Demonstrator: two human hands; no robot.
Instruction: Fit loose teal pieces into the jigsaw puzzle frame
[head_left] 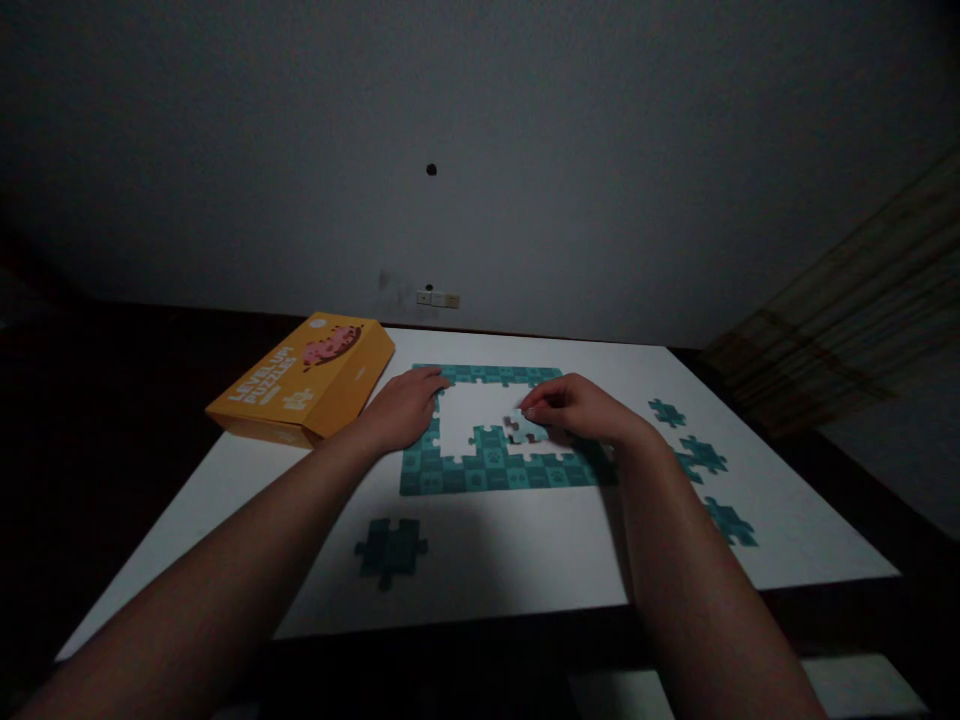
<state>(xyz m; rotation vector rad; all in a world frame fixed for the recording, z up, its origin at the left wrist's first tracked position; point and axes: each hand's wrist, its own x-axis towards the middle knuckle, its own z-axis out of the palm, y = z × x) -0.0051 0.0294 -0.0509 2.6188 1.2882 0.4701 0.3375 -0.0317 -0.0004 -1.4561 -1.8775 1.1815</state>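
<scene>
A white table (480,560) fills the lower half of the view, set against a plain grey wall (525,150) with a small light-coloured switch plate (438,298) low on it. On the table lies a teal puzzle frame (487,470) — a joined border of pieces with a bare white opening in its middle. The left hand (405,408) rests flat on the frame's left edge, fingers loosely together and pressing down, gripping nothing. The right hand (581,408) sits over the frame's right part, fingertips pinched together on one puzzle piece (517,428) that lies inside the opening, just above the bottom row; whether the piece is lifted or lying on the table cannot be told. The two hands are apart, with the opening between them. To the left of the left hand, near the table's far left corner, lies one orange puzzle box (304,380), closed — its contents are hidden. Loose teal pieces lie apart from the frame: one dark piece (391,548) in front of it toward the near edge, and three more to the right of the right forearm, at (666,411), (703,456) and (729,522).
</scene>
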